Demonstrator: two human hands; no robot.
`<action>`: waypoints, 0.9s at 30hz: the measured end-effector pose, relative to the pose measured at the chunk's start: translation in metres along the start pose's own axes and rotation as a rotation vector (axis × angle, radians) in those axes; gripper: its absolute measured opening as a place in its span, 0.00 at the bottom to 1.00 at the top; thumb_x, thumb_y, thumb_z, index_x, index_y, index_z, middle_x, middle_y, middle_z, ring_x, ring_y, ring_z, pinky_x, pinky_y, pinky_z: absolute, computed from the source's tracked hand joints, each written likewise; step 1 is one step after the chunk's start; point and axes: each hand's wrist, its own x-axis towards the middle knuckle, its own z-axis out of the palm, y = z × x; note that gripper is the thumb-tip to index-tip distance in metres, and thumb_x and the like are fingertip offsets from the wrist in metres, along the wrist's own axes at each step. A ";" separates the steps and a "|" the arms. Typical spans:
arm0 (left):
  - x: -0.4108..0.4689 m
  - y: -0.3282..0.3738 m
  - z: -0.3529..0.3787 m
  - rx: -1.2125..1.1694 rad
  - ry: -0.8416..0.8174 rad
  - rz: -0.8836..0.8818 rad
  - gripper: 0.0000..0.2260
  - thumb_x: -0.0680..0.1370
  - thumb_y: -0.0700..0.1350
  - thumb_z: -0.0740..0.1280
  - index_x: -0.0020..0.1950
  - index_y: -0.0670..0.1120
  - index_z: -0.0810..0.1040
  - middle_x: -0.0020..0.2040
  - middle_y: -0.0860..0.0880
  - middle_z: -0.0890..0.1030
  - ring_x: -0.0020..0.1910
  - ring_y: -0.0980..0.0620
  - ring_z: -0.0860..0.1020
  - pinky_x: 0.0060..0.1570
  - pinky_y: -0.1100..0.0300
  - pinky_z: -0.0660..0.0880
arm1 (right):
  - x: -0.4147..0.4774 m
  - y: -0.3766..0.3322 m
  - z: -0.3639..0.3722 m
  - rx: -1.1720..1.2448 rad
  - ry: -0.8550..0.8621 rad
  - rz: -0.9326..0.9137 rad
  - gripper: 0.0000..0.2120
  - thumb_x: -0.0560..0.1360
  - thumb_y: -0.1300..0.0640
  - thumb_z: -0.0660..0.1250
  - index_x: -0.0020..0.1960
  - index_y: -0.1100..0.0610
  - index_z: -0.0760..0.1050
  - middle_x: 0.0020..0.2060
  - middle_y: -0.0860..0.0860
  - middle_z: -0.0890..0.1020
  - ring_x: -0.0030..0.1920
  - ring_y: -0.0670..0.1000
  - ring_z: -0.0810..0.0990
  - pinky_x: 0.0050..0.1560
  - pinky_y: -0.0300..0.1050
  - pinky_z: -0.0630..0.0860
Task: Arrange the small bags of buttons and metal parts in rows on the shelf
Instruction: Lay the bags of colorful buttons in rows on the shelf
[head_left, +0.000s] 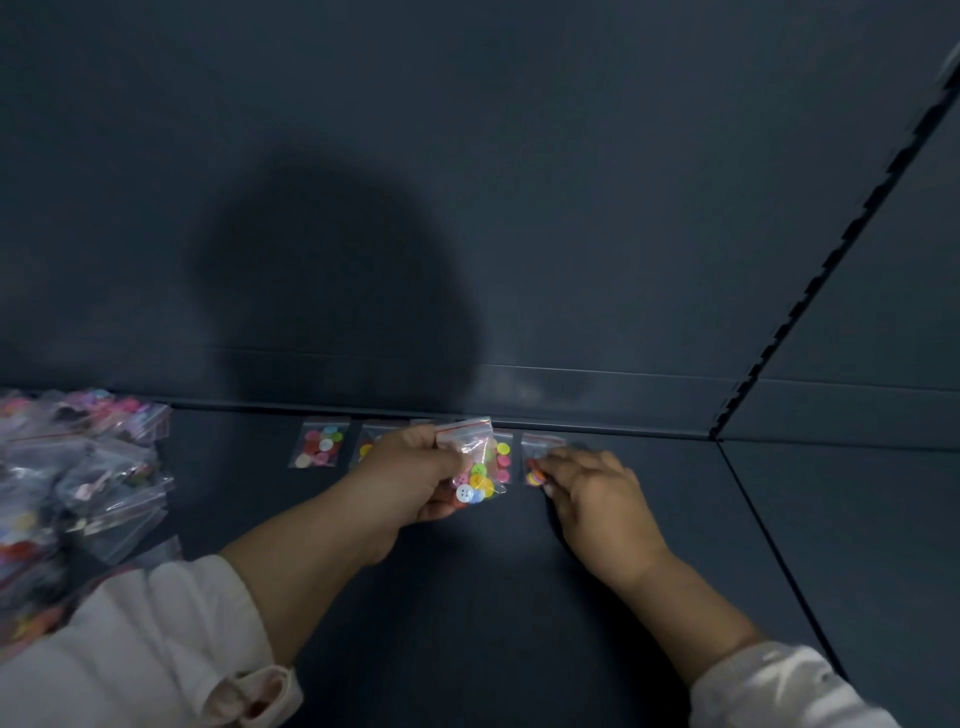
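Observation:
My left hand (410, 478) holds a small clear bag of coloured buttons (475, 467) upright above the dark shelf (467, 597). A row of button bags lies along the shelf's back edge. The leftmost bag (319, 444) lies flat and fully visible. The second bag (366, 441) is partly hidden by my left hand, and another bag (503, 460) shows behind the held one. My right hand (592, 499) rests its fingertips on the rightmost bag (537, 460) of the row, covering its lower part.
A loose pile of clear bags (78, 483) with buttons and small parts fills the shelf's left side. The dark back panel (519, 208) rises behind the row. A slotted upright (831, 260) and a seam divide off the adjoining shelf (857, 545) at right.

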 end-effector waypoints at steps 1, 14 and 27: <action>0.000 0.000 0.001 0.004 -0.005 0.003 0.05 0.77 0.38 0.65 0.47 0.47 0.78 0.35 0.50 0.82 0.31 0.56 0.78 0.34 0.62 0.75 | 0.000 0.000 -0.001 0.005 -0.009 0.003 0.14 0.75 0.56 0.64 0.59 0.49 0.78 0.59 0.46 0.79 0.58 0.55 0.75 0.56 0.47 0.69; 0.003 0.013 0.042 0.004 -0.060 0.105 0.04 0.76 0.36 0.66 0.46 0.44 0.78 0.42 0.46 0.82 0.36 0.54 0.81 0.30 0.66 0.76 | 0.003 -0.038 -0.050 1.239 -0.129 0.504 0.06 0.73 0.66 0.67 0.44 0.56 0.77 0.34 0.51 0.81 0.35 0.48 0.76 0.36 0.39 0.71; 0.021 -0.015 0.057 1.008 0.019 0.644 0.09 0.77 0.45 0.64 0.56 0.47 0.78 0.51 0.51 0.76 0.53 0.51 0.74 0.54 0.57 0.71 | 0.002 0.035 -0.042 0.519 0.074 0.629 0.08 0.71 0.60 0.69 0.48 0.54 0.74 0.38 0.46 0.81 0.41 0.50 0.79 0.40 0.40 0.72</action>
